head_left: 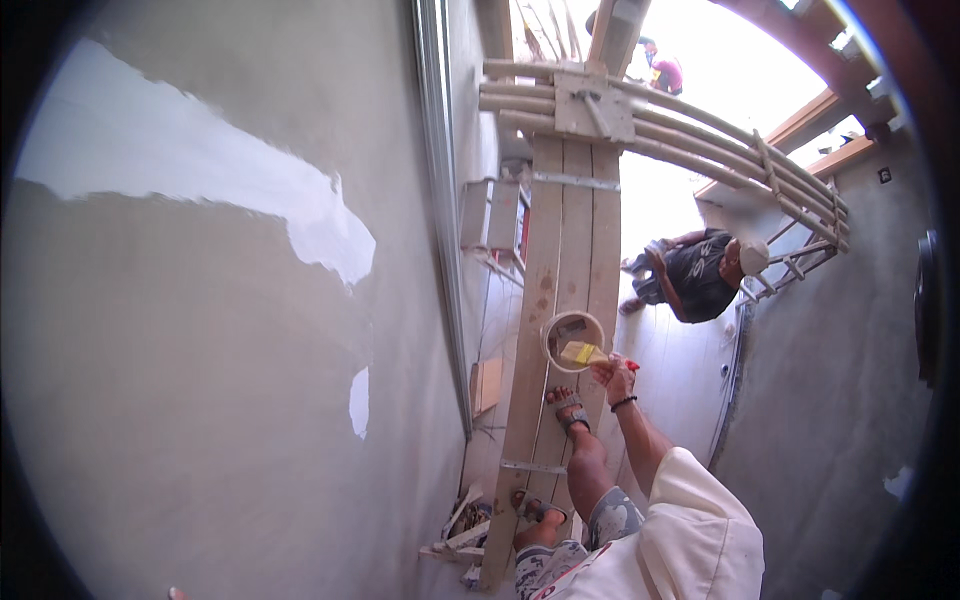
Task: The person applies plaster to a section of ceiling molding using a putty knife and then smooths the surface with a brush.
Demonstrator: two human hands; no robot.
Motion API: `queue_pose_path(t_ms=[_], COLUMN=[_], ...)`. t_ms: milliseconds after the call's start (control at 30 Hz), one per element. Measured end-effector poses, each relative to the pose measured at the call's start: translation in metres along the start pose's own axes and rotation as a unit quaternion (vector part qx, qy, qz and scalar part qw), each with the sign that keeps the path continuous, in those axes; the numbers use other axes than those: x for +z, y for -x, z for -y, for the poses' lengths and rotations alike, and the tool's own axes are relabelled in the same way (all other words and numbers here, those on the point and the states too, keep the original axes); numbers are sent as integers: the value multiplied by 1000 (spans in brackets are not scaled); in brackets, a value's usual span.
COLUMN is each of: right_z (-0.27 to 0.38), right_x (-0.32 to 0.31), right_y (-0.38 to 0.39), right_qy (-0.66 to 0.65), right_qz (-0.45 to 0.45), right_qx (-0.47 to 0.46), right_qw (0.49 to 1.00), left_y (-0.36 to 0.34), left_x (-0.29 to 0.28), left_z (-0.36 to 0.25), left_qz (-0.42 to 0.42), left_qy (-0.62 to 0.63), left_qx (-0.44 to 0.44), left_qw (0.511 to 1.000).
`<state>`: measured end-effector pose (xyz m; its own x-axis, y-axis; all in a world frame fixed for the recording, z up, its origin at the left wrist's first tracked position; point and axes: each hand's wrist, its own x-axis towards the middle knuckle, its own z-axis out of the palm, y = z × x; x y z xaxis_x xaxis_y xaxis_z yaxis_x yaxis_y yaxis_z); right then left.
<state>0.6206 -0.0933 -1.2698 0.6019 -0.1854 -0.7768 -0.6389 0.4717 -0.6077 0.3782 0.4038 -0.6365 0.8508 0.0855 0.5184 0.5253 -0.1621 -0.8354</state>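
Observation:
My right hand [617,377] is closed around the handle of a wide paintbrush [585,354] with pale bristles, a yellow band and a red handle end. The brush is over the rim of a round, pale bucket [547,349]. This bucket stands on the plank walkway [548,270], just beyond my sandalled feet. Of my left hand [175,594], only what looks like a fingertip shows at the lower left edge, by the wall; its other fingers are out of sight. The grey wall [220,400] on the left carries a large, irregular white patch [200,160].
Below the planks, a person in a dark shirt [705,275] stands on the floor. Bamboo poles [690,135] cross the far end, where a hammer [595,112] lies on a board [565,120]. Metal channels [440,170] run along the left wall.

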Motion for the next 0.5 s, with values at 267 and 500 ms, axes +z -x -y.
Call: queue_pose_path(t_ms=[267,500], right_z=[91,133], right_x=[31,47], right_y=[137,253], right_qy=[-103,-172], right_qz=[214,313], right_qx=[78,71], right_qw=[968,931], left_y=[-4,6], left_x=[-11,-14], left_z=[7,12], left_qz=[-75,-33], left_qy=[64,141], left_qx=[-45,-72], left_qw=[994,987])
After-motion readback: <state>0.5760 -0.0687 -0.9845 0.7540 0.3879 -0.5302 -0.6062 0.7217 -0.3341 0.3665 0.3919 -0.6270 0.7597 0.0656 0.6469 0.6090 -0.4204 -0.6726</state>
